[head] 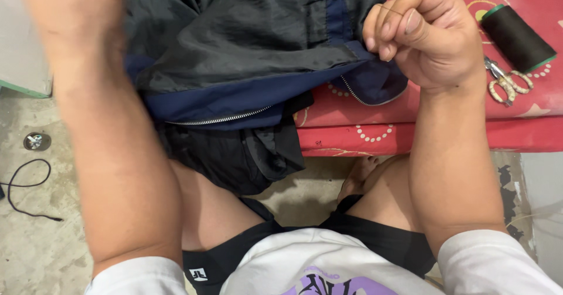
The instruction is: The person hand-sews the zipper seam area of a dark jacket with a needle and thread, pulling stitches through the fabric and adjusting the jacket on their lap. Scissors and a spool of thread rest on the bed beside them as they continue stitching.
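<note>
- Pinched between thumb and fingers of the right hand [431, 37] is a thin thread [389, 9], just above the dark jacket [246, 43].
- Left hand is out of frame; only its forearm [111, 148] shows.
- Jacket lies on a red mattress [422, 110], with a dark thread spool [517, 37] and scissors [507, 82] nearby.

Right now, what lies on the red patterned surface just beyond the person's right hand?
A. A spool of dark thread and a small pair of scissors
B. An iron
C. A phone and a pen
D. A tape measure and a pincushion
A: a spool of dark thread with green ends lies beside small scissors on the red patterned surface, just past the right hand, which pinches a thin thread at the dark jacket.
</note>
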`<state>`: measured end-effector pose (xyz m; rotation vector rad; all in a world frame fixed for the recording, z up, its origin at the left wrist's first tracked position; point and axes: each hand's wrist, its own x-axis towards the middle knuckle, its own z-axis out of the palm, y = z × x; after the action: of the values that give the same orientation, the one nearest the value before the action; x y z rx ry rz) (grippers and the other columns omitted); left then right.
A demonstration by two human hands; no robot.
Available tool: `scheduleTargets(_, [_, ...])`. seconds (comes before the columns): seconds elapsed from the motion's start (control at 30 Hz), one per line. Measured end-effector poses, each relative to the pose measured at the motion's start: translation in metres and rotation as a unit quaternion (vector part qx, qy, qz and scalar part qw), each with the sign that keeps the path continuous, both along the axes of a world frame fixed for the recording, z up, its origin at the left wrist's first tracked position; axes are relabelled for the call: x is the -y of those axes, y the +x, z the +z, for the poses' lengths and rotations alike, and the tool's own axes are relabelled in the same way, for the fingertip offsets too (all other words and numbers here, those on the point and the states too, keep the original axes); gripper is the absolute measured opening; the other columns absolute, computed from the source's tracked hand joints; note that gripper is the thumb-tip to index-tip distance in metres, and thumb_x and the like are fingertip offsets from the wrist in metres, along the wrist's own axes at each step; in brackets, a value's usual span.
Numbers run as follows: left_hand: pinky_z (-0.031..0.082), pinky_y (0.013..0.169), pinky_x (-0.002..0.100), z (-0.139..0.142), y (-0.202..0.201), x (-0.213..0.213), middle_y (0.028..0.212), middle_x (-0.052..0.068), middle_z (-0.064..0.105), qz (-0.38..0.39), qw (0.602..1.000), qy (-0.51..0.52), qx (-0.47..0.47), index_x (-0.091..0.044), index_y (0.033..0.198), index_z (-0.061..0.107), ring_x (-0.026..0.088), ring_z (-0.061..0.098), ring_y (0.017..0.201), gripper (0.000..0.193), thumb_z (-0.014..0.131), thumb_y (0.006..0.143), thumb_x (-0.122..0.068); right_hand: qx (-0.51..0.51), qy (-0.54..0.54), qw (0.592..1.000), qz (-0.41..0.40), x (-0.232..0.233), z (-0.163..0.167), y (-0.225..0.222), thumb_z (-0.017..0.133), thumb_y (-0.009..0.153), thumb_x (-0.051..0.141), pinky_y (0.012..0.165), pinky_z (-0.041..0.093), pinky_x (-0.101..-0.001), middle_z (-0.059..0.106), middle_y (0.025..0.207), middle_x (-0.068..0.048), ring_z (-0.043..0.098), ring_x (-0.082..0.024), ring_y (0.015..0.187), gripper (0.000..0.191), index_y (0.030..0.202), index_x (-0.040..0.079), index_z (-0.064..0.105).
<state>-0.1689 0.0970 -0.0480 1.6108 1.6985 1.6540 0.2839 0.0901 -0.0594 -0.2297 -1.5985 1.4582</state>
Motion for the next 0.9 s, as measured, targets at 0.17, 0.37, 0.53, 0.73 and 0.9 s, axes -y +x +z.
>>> scheduleTargets(0.17, [0.044, 0.071, 0.029, -0.007, -0.032, 0.006, 0.079, -0.007, 0.05, 0.044, 0.998, -0.027, 0.041, -0.012, 0.104, 0.066, 0.007, 0.046, 0.073, 0.03, 0.062, 0.107, -0.042, -0.017, 0.0, 1.0, -0.009, -0.003, -0.004, 0.004, 0.069, 0.11, 0.023, 0.074, 0.046, -0.0306, 0.065, 0.073, -0.009, 0.06, -0.016, 0.065, 0.026, 0.096, 0.002, 0.068])
scheduleTargets(0.37, [0.043, 0.074, 0.03, -0.02, -0.079, 0.007, 0.08, -0.007, 0.046, 0.066, 0.993, -0.066, 0.077, -0.015, 0.107, 0.065, 0.008, 0.044, 0.073, 0.034, 0.06, 0.109, -0.049, -0.047, 0.0, 0.998, -0.031, -0.01, -0.011, 0.009, 0.069, 0.11, 0.025, 0.072, 0.044, -0.0305, 0.063, 0.069, -0.007, 0.058, -0.017, 0.064, 0.028, 0.093, 0.002, 0.068])
scheduleTargets(0.53, [0.043, 0.076, 0.03, -0.042, -0.099, 0.027, 0.08, -0.007, 0.043, 0.077, 0.989, -0.081, 0.095, -0.017, 0.109, 0.064, 0.009, 0.041, 0.074, 0.038, 0.058, 0.111, -0.055, -0.054, -0.027, 0.997, -0.045, -0.012, -0.017, 0.013, 0.069, 0.117, 0.023, 0.073, 0.043, -0.0308, 0.066, 0.079, -0.013, 0.057, -0.021, 0.072, 0.029, 0.099, 0.0, 0.069])
scheduleTargets(0.73, [0.045, 0.072, 0.026, -0.055, -0.103, 0.064, 0.084, -0.009, 0.047, 0.156, 0.975, -0.135, 0.085, -0.023, 0.109, 0.064, 0.003, 0.049, 0.076, 0.034, 0.052, 0.112, -0.056, -0.036, -0.032, 0.997, -0.062, -0.009, -0.011, 0.003, 0.071, 0.115, 0.02, 0.072, 0.044, -0.0297, 0.067, 0.081, -0.013, 0.059, -0.023, 0.079, 0.026, 0.1, -0.001, 0.069])
scheduleTargets(0.9, [0.041, 0.066, 0.024, -0.022, -0.047, 0.105, 0.098, -0.01, 0.059, 0.103, 0.991, -0.045, 0.067, -0.015, 0.109, 0.062, 0.004, 0.048, 0.076, 0.019, 0.057, 0.117, -0.032, 0.085, 0.032, 0.986, -0.139, 0.01, 0.012, -0.015, 0.069, 0.115, 0.015, 0.078, 0.05, -0.0261, 0.07, 0.089, -0.01, 0.065, -0.014, 0.081, 0.022, 0.101, -0.001, 0.068])
